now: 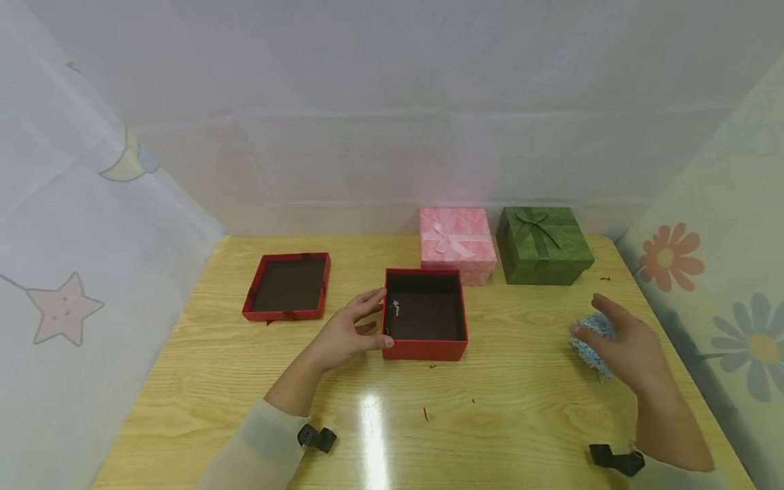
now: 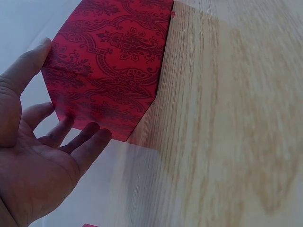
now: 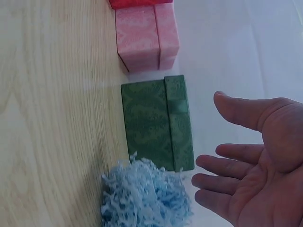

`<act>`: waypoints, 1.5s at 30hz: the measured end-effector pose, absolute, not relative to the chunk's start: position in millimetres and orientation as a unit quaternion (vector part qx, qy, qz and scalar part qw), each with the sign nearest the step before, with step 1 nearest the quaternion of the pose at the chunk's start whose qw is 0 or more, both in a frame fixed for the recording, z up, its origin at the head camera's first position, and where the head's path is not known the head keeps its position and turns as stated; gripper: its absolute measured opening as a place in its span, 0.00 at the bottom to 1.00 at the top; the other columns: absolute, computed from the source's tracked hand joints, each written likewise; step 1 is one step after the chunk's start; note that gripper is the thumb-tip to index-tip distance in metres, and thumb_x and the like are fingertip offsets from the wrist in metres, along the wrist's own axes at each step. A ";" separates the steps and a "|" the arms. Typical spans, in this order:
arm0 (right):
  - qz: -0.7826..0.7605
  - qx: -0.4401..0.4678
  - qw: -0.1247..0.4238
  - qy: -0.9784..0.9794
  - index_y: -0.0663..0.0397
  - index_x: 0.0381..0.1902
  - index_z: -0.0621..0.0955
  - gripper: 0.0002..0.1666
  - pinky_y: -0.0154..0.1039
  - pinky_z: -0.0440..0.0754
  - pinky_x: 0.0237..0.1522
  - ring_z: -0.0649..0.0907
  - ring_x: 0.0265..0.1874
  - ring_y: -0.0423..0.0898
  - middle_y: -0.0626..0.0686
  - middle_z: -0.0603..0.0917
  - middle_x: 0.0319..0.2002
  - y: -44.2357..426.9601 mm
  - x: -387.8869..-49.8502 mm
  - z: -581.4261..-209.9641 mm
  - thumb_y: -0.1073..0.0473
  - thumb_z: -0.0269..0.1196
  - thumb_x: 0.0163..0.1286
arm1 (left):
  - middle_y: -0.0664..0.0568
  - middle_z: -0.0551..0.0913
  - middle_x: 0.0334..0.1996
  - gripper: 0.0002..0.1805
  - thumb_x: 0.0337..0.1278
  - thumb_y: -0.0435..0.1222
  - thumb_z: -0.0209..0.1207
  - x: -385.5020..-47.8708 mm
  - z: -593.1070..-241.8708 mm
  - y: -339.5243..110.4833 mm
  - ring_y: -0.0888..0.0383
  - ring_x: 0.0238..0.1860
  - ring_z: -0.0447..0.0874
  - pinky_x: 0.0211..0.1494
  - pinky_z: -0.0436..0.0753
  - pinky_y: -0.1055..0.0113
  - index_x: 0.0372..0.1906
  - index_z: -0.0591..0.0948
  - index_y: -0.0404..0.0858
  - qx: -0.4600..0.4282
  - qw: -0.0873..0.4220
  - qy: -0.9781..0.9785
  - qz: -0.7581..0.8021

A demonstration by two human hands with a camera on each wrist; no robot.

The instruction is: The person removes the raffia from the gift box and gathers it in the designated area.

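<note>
A red box without its lid stands mid-table, a few light scraps inside its dark interior. My left hand rests against its left side, fingers spread; in the left wrist view the fingertips of that hand touch the patterned red wall. On the right, a bundle of light blue shredded paper lies on the table, partly hidden by my right hand. That hand is held over the bundle with thumb and fingers apart. In the right wrist view a gap shows between the hand and the blue shreds.
The red lid lies inside up at the left. Behind the red box stand a closed pink box and, to its right, a closed green box, both with bows. Small red scraps lie near the front.
</note>
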State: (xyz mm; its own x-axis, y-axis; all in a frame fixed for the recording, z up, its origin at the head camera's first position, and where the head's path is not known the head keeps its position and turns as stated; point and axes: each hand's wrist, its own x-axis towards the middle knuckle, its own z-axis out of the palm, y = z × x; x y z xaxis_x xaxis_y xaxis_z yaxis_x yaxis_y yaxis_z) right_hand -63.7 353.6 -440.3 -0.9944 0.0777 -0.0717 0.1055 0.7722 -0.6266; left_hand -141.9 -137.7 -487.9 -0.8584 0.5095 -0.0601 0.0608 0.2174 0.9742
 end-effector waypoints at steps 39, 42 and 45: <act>-0.507 -0.205 0.035 0.837 0.51 0.81 0.64 0.51 0.51 0.69 0.72 0.61 0.79 0.56 0.54 0.61 0.80 242.5 -104.4 -469.1 0.58 0.76 0.65 | 0.64 0.56 0.80 0.50 0.55 0.45 0.77 -142.7 -488.4 -137.0 0.56 0.79 0.59 0.76 0.69 0.48 0.80 0.62 0.63 0.190 0.189 0.752 0.602; -0.516 -0.222 0.048 0.826 0.52 0.81 0.63 0.54 0.51 0.68 0.73 0.58 0.80 0.55 0.54 0.58 0.82 234.0 -106.3 -471.9 0.59 0.77 0.63 | 0.64 0.56 0.80 0.51 0.55 0.45 0.77 -142.3 -488.2 -136.4 0.55 0.79 0.59 0.76 0.70 0.48 0.81 0.62 0.62 0.191 0.187 0.753 0.601; -0.518 -0.229 0.054 0.822 0.53 0.81 0.63 0.56 0.52 0.68 0.72 0.57 0.81 0.55 0.54 0.56 0.82 226.1 -107.6 -474.4 0.58 0.79 0.60 | 0.63 0.56 0.80 0.51 0.56 0.44 0.77 -141.9 -487.7 -135.9 0.53 0.79 0.58 0.76 0.70 0.48 0.81 0.61 0.60 0.195 0.186 0.752 0.602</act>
